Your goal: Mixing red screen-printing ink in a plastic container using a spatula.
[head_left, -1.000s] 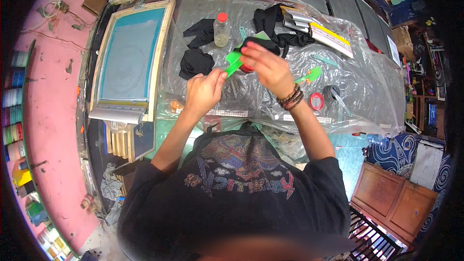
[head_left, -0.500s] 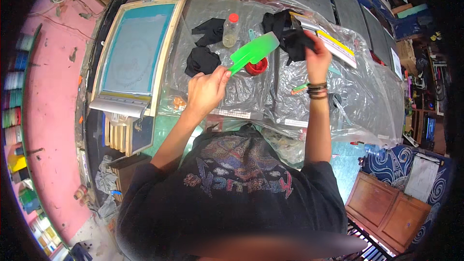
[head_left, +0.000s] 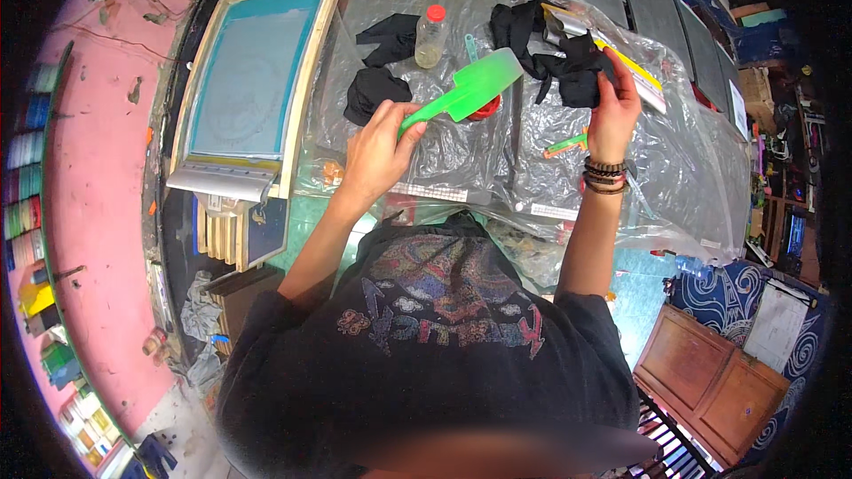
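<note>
My left hand [head_left: 377,153] is closed round the narrow handle of a bright green plastic spatula [head_left: 486,84]. Its broad, paler blade points up and to the right, above a red round container [head_left: 485,112] that it partly hides. In my right hand [head_left: 615,111] a piece of black cloth [head_left: 579,80] is pinched between thumb and fingers, raised over the plastic-covered table. More black cloth [head_left: 516,28] lies crumpled just beyond it. Below my right hand, near the wrist, rests a small green and orange tool [head_left: 568,144].
A clear bottle with a red cap [head_left: 433,31] stands near two black cloth pieces [head_left: 377,94]. At left lies a wooden-framed screen [head_left: 253,75] with a squeegee [head_left: 222,181] across its near end. A yellow-edged white strip [head_left: 646,80] lies behind my right hand.
My right hand has shifted slightly right and turned, still pinching the black cloth, which hangs more spread out. The green spatula has tilted a little in my left hand. The view has shifted slightly.
</note>
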A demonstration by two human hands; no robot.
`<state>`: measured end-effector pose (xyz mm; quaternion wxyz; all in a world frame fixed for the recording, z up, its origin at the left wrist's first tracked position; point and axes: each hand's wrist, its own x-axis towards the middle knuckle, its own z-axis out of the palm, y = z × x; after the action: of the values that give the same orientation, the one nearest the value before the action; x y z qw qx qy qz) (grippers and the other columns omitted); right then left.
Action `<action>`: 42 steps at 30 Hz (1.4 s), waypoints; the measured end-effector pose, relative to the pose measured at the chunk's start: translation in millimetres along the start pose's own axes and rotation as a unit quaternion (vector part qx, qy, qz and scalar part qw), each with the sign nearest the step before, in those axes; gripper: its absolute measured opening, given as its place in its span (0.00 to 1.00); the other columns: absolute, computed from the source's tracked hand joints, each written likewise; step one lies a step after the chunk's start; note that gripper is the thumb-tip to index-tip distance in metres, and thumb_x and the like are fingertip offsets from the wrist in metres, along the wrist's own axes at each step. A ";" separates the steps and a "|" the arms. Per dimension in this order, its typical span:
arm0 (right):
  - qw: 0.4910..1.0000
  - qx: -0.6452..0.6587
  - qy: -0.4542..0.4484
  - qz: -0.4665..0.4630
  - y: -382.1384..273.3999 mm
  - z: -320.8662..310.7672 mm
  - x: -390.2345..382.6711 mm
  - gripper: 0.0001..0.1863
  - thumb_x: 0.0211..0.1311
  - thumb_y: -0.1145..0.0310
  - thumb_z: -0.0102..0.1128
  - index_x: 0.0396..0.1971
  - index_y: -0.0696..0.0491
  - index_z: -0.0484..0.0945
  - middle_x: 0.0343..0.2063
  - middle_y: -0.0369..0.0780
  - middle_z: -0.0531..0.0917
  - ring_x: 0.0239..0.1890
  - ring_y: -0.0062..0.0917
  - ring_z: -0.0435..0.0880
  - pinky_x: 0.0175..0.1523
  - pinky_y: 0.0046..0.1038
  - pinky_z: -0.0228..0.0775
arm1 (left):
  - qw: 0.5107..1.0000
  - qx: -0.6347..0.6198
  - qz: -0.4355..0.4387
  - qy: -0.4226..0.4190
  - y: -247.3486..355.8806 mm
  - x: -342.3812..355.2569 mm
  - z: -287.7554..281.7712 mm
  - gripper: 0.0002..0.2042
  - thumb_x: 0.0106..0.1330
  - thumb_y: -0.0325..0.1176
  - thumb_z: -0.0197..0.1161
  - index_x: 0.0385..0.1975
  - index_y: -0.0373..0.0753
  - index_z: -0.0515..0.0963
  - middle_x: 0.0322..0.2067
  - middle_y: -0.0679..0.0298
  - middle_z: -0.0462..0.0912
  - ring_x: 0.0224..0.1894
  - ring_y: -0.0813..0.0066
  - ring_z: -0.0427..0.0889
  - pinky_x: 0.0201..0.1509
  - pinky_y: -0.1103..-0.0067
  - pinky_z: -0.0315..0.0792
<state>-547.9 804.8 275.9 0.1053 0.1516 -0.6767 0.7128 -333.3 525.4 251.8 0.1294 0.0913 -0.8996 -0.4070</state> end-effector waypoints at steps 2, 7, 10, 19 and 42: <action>0.997 -0.070 -0.017 -0.028 -14.6 20.3 -16.8 0.25 0.60 0.87 0.55 0.58 0.58 0.79 0.55 0.40 0.83 0.58 0.24 0.79 0.63 0.27 0.69 | 1.000 0.003 -0.007 -0.013 -3.2 -2.6 3.5 0.13 0.72 0.42 0.59 0.49 0.41 0.77 0.42 0.56 0.80 0.43 0.50 0.83 0.41 0.60 0.75; 0.843 -0.296 -0.298 -0.336 -21.3 79.2 -74.9 0.30 0.46 0.83 0.56 0.55 0.52 0.80 0.56 0.41 0.81 0.60 0.38 0.79 0.63 0.35 0.74 | 0.996 -0.013 -0.059 -0.068 9.8 -7.0 5.9 0.14 0.72 0.44 0.60 0.48 0.42 0.76 0.34 0.53 0.85 0.37 0.49 0.85 0.38 0.62 0.74; 0.810 -0.307 -0.344 -0.362 3.8 78.6 -61.7 0.33 0.47 0.86 0.53 0.58 0.50 0.78 0.60 0.41 0.79 0.63 0.40 0.77 0.67 0.39 0.71 | 0.999 0.002 -0.018 -0.028 8.3 -9.2 6.5 0.13 0.71 0.45 0.60 0.46 0.44 0.75 0.25 0.56 0.85 0.29 0.47 0.85 0.32 0.57 0.73; 0.852 -0.281 -0.281 -0.341 9.6 91.5 -35.2 0.28 0.54 0.83 0.55 0.57 0.50 0.79 0.58 0.42 0.81 0.63 0.36 0.78 0.69 0.41 0.69 | 0.999 0.020 0.024 0.023 10.7 4.1 -3.4 0.11 0.70 0.43 0.61 0.43 0.43 0.76 0.24 0.55 0.84 0.28 0.50 0.85 0.30 0.58 0.74; 0.839 -0.286 -0.288 -0.363 -4.5 103.7 -10.3 0.25 0.56 0.80 0.57 0.56 0.50 0.79 0.56 0.41 0.81 0.62 0.37 0.79 0.67 0.38 0.73 | 0.998 0.005 0.024 0.062 8.5 4.0 -6.7 0.12 0.71 0.44 0.61 0.44 0.44 0.78 0.21 0.58 0.83 0.25 0.53 0.85 0.28 0.63 0.74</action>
<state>-529.1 702.3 280.4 0.1959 0.5479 -0.7468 0.3221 -335.5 525.1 263.2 0.1940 0.0950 -0.8939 -0.3928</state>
